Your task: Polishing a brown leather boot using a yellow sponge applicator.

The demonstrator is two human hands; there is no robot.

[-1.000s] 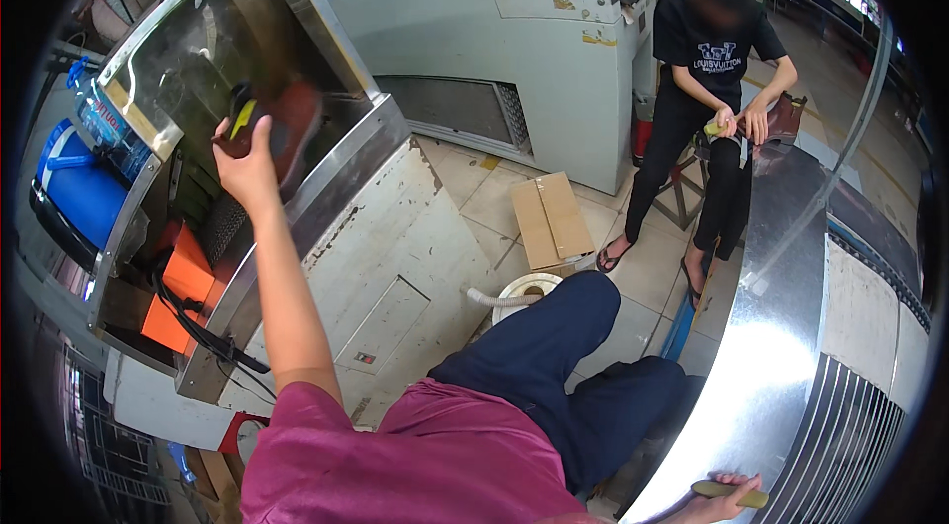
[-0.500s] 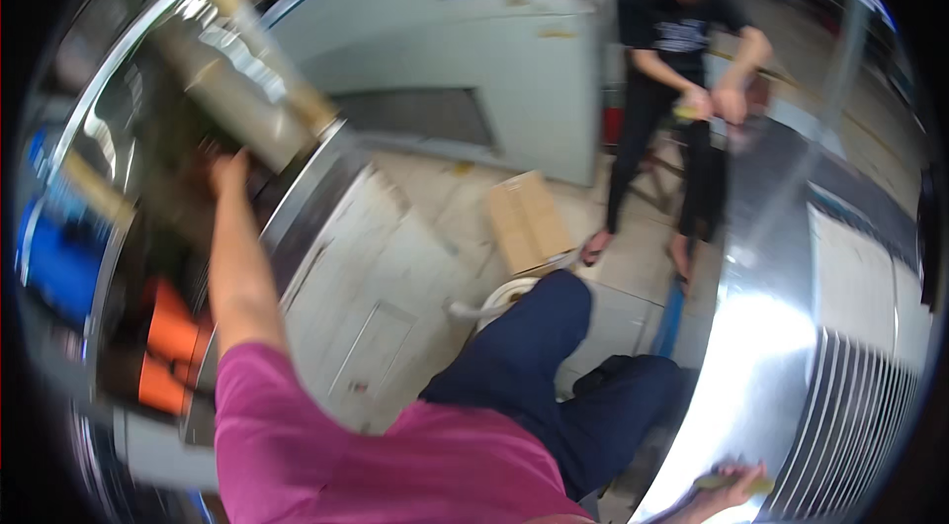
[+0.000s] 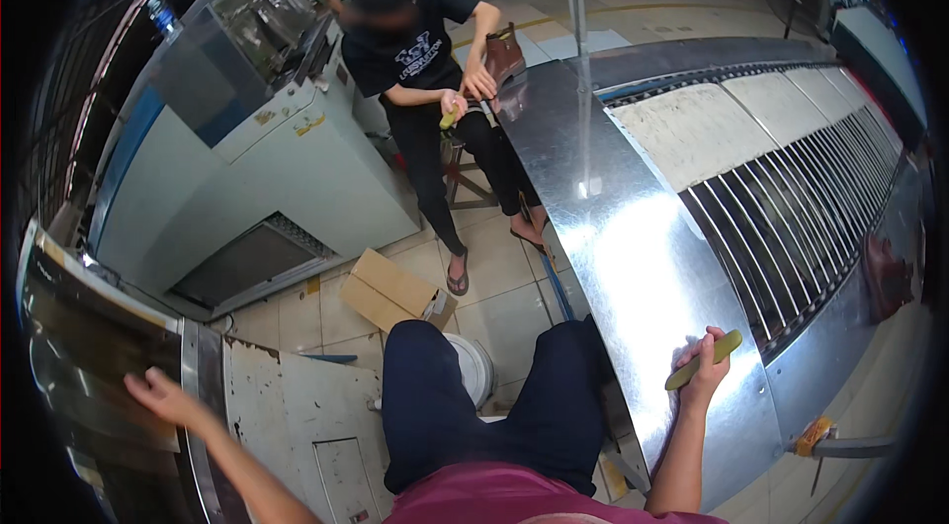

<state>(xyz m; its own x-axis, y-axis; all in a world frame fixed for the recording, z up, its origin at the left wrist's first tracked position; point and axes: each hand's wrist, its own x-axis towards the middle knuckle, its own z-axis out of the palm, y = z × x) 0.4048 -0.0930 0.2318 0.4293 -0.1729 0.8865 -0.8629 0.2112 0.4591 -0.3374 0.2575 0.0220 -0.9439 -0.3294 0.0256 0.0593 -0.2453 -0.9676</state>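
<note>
My left hand (image 3: 163, 399) is at the far left with fingers stretched apart and nothing in it. It hovers beside the opening of a metal-framed cabinet (image 3: 191, 400), whose dim inside is blurred. At the right, my right hand (image 3: 698, 378) rests over the shiny metal tabletop (image 3: 633, 267). Its fingers are wrapped round a slim olive-green bar with rounded ends (image 3: 727, 346); whether it is a handle or a whole tool, I cannot tell.
A seated co-worker (image 3: 420, 59) holds a similar green piece beside a brown boot (image 3: 504, 51). Wire-rod racking (image 3: 781, 237) runs along the right, with a dark red boot (image 3: 885, 277) beyond. On the floor are a cardboard box (image 3: 390, 289) and a white bucket (image 3: 474, 366).
My view has swung to the right. My left hand has come back from deep inside the cabinet, empty. My right hand still grips the green bar over the tabletop.
</note>
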